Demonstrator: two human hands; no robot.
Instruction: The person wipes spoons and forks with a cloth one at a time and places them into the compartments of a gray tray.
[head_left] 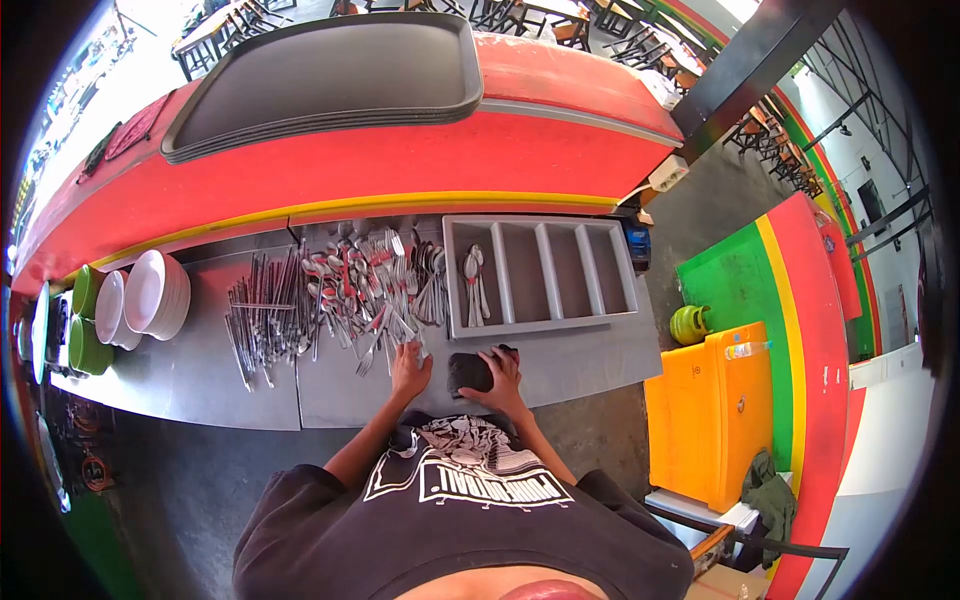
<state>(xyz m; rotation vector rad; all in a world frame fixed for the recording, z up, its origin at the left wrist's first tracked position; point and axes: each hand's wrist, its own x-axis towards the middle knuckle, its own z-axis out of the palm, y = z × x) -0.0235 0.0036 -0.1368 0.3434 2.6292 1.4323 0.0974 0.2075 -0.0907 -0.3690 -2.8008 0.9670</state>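
Observation:
At the lower edge of a large heap of spoons and forks (365, 280) is my left hand (408, 372), its fingers closed around the end of a piece of cutlery whose kind I cannot tell. My right hand (500, 380) grips a folded black cloth (468, 373) on the steel counter, thumb along its near side and fingers over the far side. Just beyond both hands stands a grey cutlery tray (530, 326) with four compartments. Several spoons (474, 285) lie in its leftmost compartment.
Left of the heap lie many thin metal utensils (265, 310). Farther left are stacked white bowls (160, 295) and green bowls (88, 345). A red ledge (560, 150) behind the counter bears stacked dark trays (330, 75). A yellow-orange cabinet (705, 420) stands to the right.

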